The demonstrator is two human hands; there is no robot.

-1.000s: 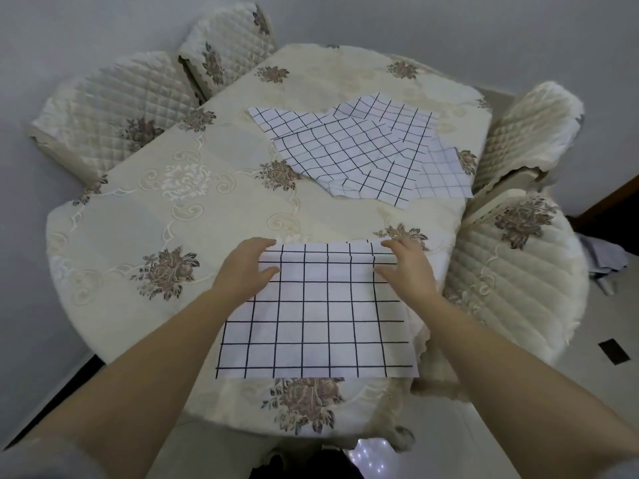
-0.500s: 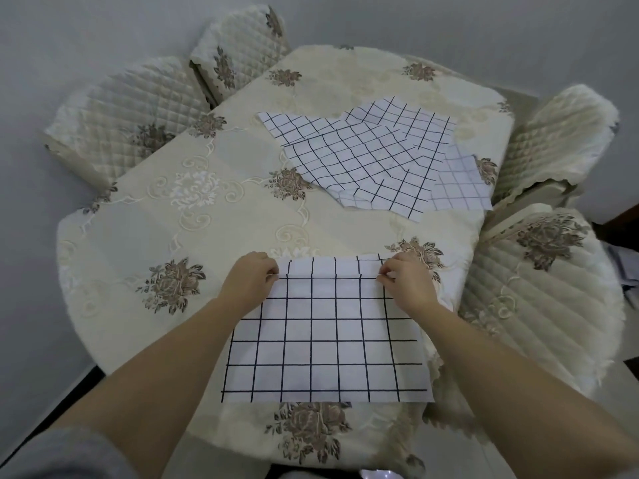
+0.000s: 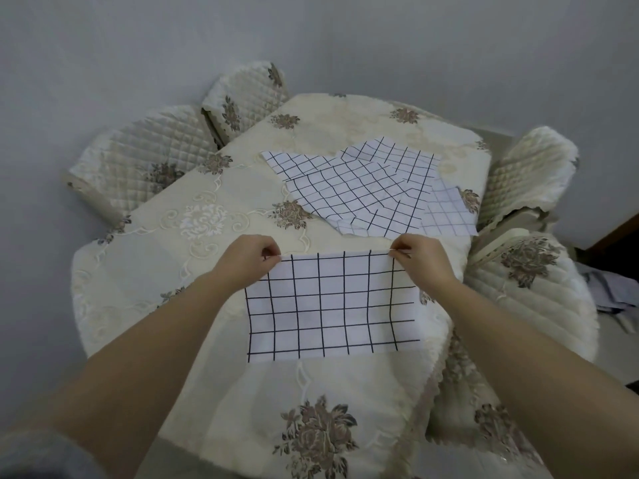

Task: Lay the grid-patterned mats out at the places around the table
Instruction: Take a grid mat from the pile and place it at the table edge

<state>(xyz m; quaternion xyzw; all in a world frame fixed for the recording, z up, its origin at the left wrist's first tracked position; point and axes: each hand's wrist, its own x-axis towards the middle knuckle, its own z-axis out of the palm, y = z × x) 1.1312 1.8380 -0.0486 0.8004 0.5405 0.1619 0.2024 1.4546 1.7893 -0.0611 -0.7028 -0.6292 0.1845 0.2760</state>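
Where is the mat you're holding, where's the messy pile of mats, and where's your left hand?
held mat (image 3: 332, 305): head view, middle of its grid.
pile of mats (image 3: 363, 191): head view, top sheet's centre.
left hand (image 3: 247, 262): head view, back of the hand.

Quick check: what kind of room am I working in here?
Most likely a home dining room: a table under a cream floral tablecloth, chairs in quilted cream covers pushed in around it, and plain grey walls.

The table, under a floral cream cloth, bears one near mat and overlapping far mats
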